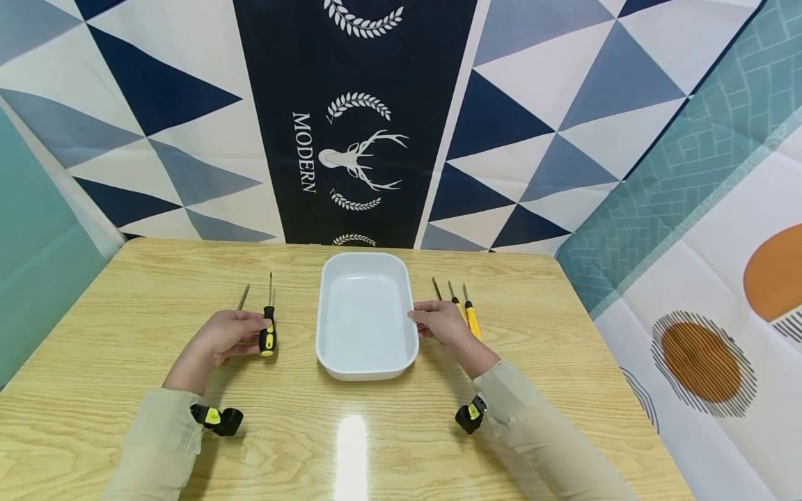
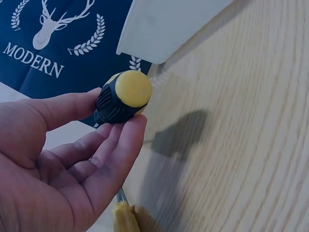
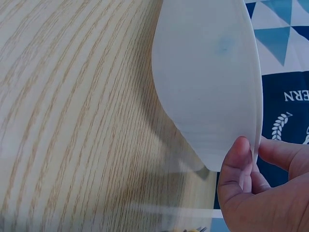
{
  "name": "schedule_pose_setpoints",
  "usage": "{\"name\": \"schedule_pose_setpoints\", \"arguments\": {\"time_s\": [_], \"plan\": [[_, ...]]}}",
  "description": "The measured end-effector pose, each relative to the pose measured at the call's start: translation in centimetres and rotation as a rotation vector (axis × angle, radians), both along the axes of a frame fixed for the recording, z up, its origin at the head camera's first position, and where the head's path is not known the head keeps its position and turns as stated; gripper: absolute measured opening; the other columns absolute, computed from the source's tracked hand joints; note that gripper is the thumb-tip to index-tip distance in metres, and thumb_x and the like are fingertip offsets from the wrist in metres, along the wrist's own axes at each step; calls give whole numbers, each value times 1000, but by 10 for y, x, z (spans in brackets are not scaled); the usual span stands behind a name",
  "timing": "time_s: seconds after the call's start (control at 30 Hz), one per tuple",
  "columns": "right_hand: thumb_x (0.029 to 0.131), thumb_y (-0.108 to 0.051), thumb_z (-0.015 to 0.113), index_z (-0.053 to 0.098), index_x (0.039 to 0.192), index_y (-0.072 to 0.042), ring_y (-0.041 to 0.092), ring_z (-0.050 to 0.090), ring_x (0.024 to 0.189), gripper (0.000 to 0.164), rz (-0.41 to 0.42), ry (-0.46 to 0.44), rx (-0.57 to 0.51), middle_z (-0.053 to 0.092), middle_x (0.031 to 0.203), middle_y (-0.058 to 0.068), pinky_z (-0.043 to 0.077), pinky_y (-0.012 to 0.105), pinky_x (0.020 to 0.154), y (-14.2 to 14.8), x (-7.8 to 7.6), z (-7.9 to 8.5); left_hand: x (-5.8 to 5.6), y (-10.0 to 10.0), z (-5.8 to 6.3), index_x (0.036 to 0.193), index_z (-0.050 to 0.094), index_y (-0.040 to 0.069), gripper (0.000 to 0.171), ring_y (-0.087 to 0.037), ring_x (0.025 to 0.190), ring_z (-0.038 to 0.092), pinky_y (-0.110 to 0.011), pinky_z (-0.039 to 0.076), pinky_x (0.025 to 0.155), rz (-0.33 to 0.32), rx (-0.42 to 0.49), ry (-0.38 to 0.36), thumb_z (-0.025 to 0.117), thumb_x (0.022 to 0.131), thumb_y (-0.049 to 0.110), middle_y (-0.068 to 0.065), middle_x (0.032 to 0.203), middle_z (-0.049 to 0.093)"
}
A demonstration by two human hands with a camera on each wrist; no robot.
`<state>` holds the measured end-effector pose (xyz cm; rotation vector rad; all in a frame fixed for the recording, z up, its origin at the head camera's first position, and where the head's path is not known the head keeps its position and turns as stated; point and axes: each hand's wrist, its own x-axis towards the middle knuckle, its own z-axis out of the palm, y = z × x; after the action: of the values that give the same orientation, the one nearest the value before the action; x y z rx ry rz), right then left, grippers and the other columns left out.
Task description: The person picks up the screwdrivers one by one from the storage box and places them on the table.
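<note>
My left hand [image 1: 227,334] pinches a black-and-yellow screwdriver [image 1: 267,339] by its handle, between the thumb and fingertips. Its shaft points toward the back of the table. In the left wrist view the round yellow end of the screwdriver handle [image 2: 133,89] faces the camera, and a shadow falls on the table beside it. A white rectangular dish [image 1: 366,313] with rounded corners stands in the middle with nothing inside. My right hand [image 1: 443,323] grips the dish's right rim, thumb on one side and fingers on the other, as the right wrist view shows close up.
Another screwdriver [image 1: 244,297] lies behind my left hand, its yellow handle [image 2: 124,218] partly visible in the left wrist view. Three more screwdrivers [image 1: 473,321] lie right of the dish, partly hidden by my right hand. A patterned cloth [image 1: 351,139] hangs behind the wooden table [image 1: 282,445].
</note>
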<state>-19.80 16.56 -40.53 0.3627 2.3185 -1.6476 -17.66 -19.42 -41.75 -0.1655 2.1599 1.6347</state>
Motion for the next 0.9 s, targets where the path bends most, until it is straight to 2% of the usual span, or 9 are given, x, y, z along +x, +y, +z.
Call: {"name": "schedule_pose_setpoints", "arguments": {"time_s": [0.37, 0.67, 0.9], "plan": [[90, -13, 62, 62, 115, -1, 15, 58, 72, 27, 2, 6, -11, 63, 93, 10, 54, 28, 69, 0, 1, 0, -2, 2, -7, 130, 43, -12, 52, -8, 78, 60, -24, 57, 71, 5, -77, 27, 56, 94, 23, -7, 98, 61], [90, -14, 62, 62, 116, -2, 15, 58, 72, 29, 1, 4, -2, 64, 95, 10, 55, 27, 69, -1, 1, 1, -4, 3, -9, 128, 44, -12, 50, -8, 75, 61, -25, 58, 68, 30, -91, 17, 58, 93, 21, -8, 96, 62], [90, -14, 62, 61, 117, -2, 15, 58, 72, 29, 1, 2, -2, 64, 95, 10, 54, 26, 68, -1, 0, 0, -5, 3, -12, 127, 44, -12, 48, -8, 74, 62, -25, 57, 68, 32, -116, 20, 57, 93, 19, -14, 102, 63]]}}
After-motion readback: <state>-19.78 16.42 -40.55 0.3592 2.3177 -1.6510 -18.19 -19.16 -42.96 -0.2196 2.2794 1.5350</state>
